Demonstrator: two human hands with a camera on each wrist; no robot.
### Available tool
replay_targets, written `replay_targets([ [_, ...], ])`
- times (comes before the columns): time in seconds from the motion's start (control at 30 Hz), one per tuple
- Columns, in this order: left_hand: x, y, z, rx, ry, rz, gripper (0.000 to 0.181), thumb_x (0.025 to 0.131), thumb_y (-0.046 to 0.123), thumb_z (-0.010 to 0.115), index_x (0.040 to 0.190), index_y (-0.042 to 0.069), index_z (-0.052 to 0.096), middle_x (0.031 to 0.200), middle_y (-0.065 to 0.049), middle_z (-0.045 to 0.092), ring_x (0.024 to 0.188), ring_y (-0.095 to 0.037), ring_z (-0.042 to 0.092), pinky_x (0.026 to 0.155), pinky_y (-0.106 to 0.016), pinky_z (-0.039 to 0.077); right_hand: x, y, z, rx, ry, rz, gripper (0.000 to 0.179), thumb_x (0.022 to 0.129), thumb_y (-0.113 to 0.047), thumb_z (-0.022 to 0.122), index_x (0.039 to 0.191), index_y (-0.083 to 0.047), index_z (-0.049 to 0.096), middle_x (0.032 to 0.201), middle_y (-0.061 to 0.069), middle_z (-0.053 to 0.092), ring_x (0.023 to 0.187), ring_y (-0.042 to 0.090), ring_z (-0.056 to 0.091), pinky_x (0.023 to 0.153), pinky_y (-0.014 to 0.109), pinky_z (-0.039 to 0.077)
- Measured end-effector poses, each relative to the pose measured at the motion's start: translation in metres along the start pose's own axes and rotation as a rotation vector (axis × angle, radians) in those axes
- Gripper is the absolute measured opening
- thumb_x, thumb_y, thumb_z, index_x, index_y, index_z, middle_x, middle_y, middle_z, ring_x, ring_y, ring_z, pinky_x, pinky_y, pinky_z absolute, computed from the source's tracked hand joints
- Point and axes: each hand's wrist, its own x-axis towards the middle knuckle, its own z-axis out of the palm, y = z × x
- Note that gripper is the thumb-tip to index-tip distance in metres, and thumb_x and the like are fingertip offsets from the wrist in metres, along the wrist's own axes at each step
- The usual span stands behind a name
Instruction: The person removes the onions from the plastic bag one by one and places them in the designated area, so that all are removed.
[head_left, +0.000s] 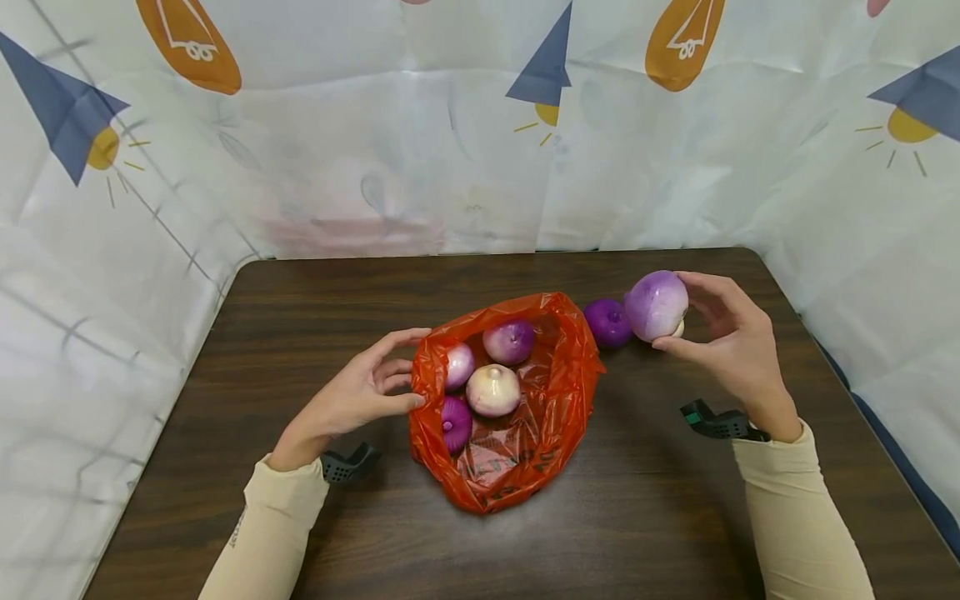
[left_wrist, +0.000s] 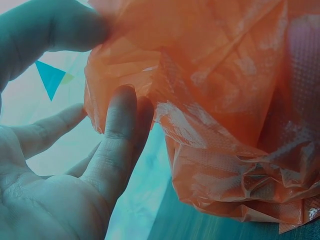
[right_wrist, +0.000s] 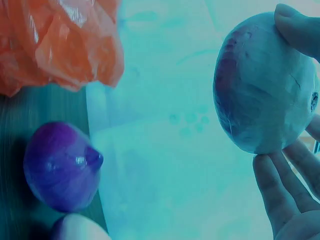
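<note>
A red plastic bag stands on the table with its mouth spread wide. Inside lie several onions, among them a whitish onion and a purple one. My left hand grips the bag's left rim, thumb and fingertips at the plastic. On the right, my right hand pinches a large purple-and-white onion between thumb and fingers, raised above the table. Beside the bag sits a dark purple onion, seen also in the right wrist view. A pale onion shows partly at that view's lower edge.
The dark wooden table has rounded far corners. White printed cloth hangs behind it and at both sides. A black band is on the right wrist and another on the left.
</note>
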Motion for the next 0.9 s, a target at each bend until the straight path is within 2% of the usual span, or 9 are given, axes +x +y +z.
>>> replay_targets([
  [0.33,0.001,0.000,0.001,-0.002,-0.007,0.025,0.080,0.085,0.001,0.072,0.151,0.014,0.028,0.146,-0.021,0.039,0.113,-0.012,0.064,0.082,-0.035,0.061,-0.005,0.011,-0.015,-0.006,0.066,0.019,0.080,0.053,0.036,0.071,0.127,0.017,0.050,0.129,0.014,0.060,0.118,0.014,0.061,0.103,0.019,0.048],
  [0.67,0.001,-0.001,0.000,0.021,-0.001,0.030,0.080,0.084,0.001,0.072,0.150,0.015,0.029,0.150,-0.017,0.033,0.114,-0.013,0.064,0.083,-0.033,0.061,-0.008,0.024,-0.031,-0.072,0.134,0.113,0.079,0.059,0.030,0.074,0.132,0.010,0.052,0.130,0.011,0.060,0.118,0.012,0.062,0.101,0.016,0.048],
  [0.9,0.001,0.000,0.000,0.026,0.004,0.018,0.080,0.085,0.002,0.072,0.150,0.016,0.029,0.149,-0.017,0.036,0.114,-0.013,0.064,0.083,-0.034,0.061,-0.011,0.038,-0.047,-0.222,0.181,0.188,0.077,0.063,0.022,0.078,0.133,0.002,0.054,0.130,0.005,0.061,0.117,0.006,0.062,0.099,0.010,0.047],
])
